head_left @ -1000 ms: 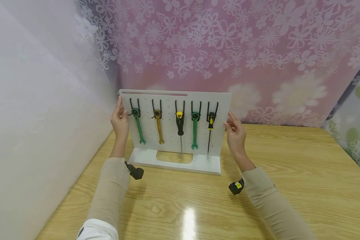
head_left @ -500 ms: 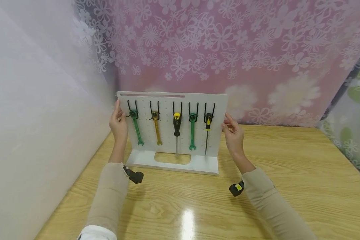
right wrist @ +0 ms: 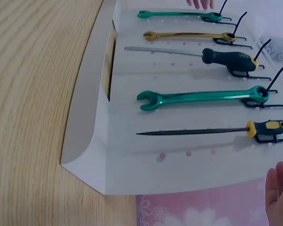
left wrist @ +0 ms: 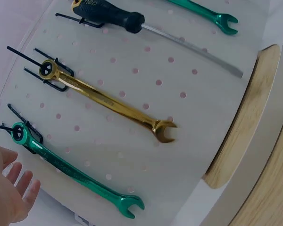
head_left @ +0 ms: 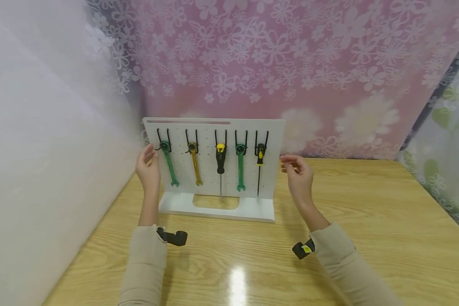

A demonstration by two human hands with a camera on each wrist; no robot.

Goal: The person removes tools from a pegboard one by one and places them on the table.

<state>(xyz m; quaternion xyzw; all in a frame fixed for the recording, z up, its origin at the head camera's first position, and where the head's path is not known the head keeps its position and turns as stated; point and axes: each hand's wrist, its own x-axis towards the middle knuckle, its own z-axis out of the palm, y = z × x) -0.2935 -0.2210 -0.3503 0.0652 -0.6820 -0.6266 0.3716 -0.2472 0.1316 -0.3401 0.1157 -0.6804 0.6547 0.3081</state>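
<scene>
A white pegboard stand (head_left: 210, 178) stands upright with tools hanging from black hooks. From left to right in the head view hang a green wrench (head_left: 170, 168), a gold wrench (head_left: 196, 168), a yellow-and-black screwdriver (head_left: 220, 163), a second green wrench (head_left: 240, 170) and a thin-shafted screwdriver (head_left: 260, 159). My left hand (head_left: 148, 168) is at the board's left edge, fingers loosely bent and holding nothing; the left wrist view shows it close to the green wrench's ring end (left wrist: 20, 133). Just off the right edge, my right hand (head_left: 300, 174) hovers with relaxed fingers, nothing in it.
The stand rests on a wooden table (head_left: 199, 263), its base having a cut-out. A white wall (head_left: 61, 127) rises close on the left. Behind hangs a pink flowered curtain (head_left: 233, 63), and a pale green-leaf curtain (head_left: 443, 140) is at the right.
Both hands have let go of the board's side edges. The left has slid down and back a little, and the right now stands apart from its edge. The tools hang as before.
</scene>
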